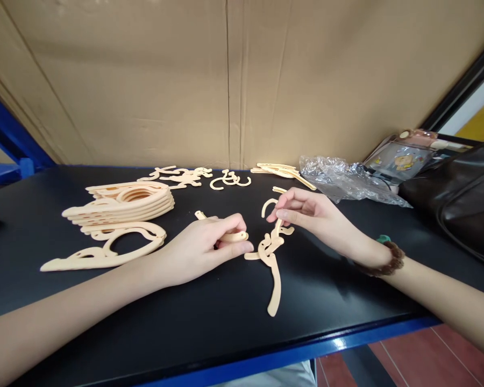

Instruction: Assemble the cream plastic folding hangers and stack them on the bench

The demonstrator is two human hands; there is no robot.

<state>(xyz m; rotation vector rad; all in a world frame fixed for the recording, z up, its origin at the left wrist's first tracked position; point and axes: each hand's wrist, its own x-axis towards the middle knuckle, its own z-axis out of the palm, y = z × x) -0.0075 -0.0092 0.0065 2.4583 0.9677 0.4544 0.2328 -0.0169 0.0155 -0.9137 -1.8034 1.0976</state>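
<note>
Wrapped in my left hand (207, 244) is a beige hanger arm (234, 236); one end with a small hole sticks out past the thumb, and its middle is hidden by the fingers. My right hand (306, 212) is closed in a pinch at the upper end of a small beige hanger piece (278, 228), above the loose parts. Just below lie crossed hanger pieces, including a curved arm (275, 285) pointing toward the front edge. Behind the right fingertips rests a beige hanger hook (268, 206), partly covered by them.
To the left are stacked folded hangers (125, 207) and a separate hanger (105, 258) in front. Loose hanger pieces (181, 176), hooks (230, 179) and long strips (280, 171) lie at the back. Clear plastic bags (347, 180) and a dark leather bag (460, 188) occupy the right side.
</note>
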